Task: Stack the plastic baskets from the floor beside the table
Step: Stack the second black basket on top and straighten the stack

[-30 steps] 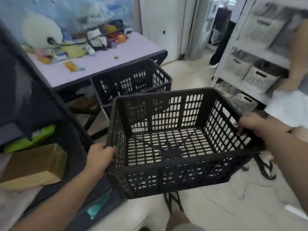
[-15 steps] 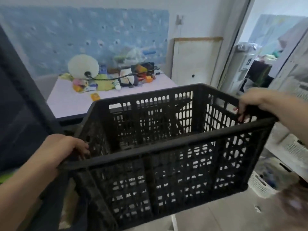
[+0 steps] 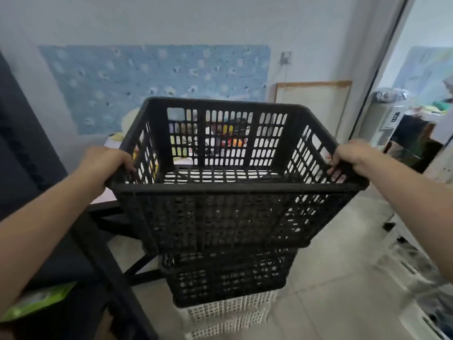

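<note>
Both hands, left hand (image 3: 105, 159) and right hand (image 3: 353, 154), have fingers curled tight over the black basket's (image 3: 235, 182) side rims, holding it above the stack (image 3: 228, 285) beside the table (image 3: 105, 197). Lowered crooked, it may jam on the rim below or tip the pile.

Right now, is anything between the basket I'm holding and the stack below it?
Nothing visible. The black basket, held at its side rims by the left hand and right hand, sits directly over the next black basket, which rests on white baskets. Both look empty.
</note>
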Tool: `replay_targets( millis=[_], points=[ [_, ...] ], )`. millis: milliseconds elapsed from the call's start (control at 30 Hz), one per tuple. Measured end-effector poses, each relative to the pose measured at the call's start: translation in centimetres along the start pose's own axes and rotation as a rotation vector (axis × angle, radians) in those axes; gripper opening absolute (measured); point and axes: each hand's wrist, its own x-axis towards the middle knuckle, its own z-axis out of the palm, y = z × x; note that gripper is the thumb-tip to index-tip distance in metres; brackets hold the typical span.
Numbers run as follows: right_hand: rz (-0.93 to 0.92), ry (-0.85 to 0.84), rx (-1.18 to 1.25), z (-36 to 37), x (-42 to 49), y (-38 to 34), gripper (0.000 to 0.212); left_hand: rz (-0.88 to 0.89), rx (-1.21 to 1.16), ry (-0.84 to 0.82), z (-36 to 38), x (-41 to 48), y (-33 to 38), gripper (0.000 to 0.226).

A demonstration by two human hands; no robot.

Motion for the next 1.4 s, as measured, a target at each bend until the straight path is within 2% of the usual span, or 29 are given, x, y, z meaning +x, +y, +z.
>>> replay_targets(
  millis=[100,200,267,367,433,533,600,700,800,900,1067,1133,1167,1233,1300,1367,1400],
  points=[
    [-0.023,0.057,0.048,1.7,2.5,-0.4,0.016,-0.029,-0.043,0.102,2.7,-0.7,1.8,0.035],
    [-0.013,-0.061,0.013,4.0,3.7,1.8,0.028,-0.112,0.038,0.137,5.9,-0.9,-0.7,0.009],
    [-0.021,-0.123,-0.022,5.5,4.3,4.2,0.036,-0.139,0.117,0.138,6.9,-0.8,-3.2,0.014],
    [-0.118,-0.091,-0.044,7.2,4.8,7.5,0.045,-0.065,0.133,0.111,7.1,-0.9,-5.9,0.027],
    [-0.065,-0.008,0.149,8.3,5.1,9.6,0.049,0.009,0.112,0.114,7.7,-1.7,-6.7,0.029],
    [0.12,0.08,0.462,9.9,4.5,11.6,0.034,0.035,-0.019,0.107,8.9,-3.4,-8.1,0.022],
    [0.196,0.09,0.508,10.5,4.1,11.8,0.018,-0.024,-0.189,0.082,9.4,-4.0,-8.9,0.022],
    [0.182,0.117,0.497,10.6,4.3,10.2,0.028,-0.101,-0.333,0.098,9.2,-3.2,-8.6,0.03],
    [0.148,0.122,0.462,10.1,4.7,7.4,0.018,-0.176,-0.418,0.173,8.0,-1.8,-8.0,0.024],
    [0.152,0.102,0.433,9.4,4.5,5.5,0.017,-0.228,-0.498,0.155,7.0,-1.0,-8.6,0.018],
    [0.126,0.081,0.466,9.2,3.4,6.8,0.004,-0.166,-0.427,0.093,7.8,-1.5,-8.8,0.014],
    [0.083,0.069,0.571,9.1,2.5,7.4,0.014,-0.125,-0.432,0.1,8.0,-2.1,-8.7,0.008],
    [0.06,0.059,0.627,9.1,2.0,7.8,0.018,-0.105,-0.461,0.072,8.0,-2.6,-8.7,0.012],
    [0.051,0.053,0.669,9.3,1.4,9.4,0.027,-0.036,-0.564,-0.03,8.2,-4.0,-9.7,0.037],
    [0.143,0.068,0.591,10.0,1.3,12.5,0.039,-0.045,-0.586,0.039,8.9,-5.5,-12.8,0.057],
    [0.254,0.018,0.477,11.2,1.5,16.3,0.048,-0.167,-0.408,0.119,10.1,-7.1,-17.1,0.076],
    [0.277,-0.044,0.379,12.0,1.4,18.0,0.057,-0.226,-0.256,0.086,10.9,-7.7,-19.3,0.086]
  ],
)
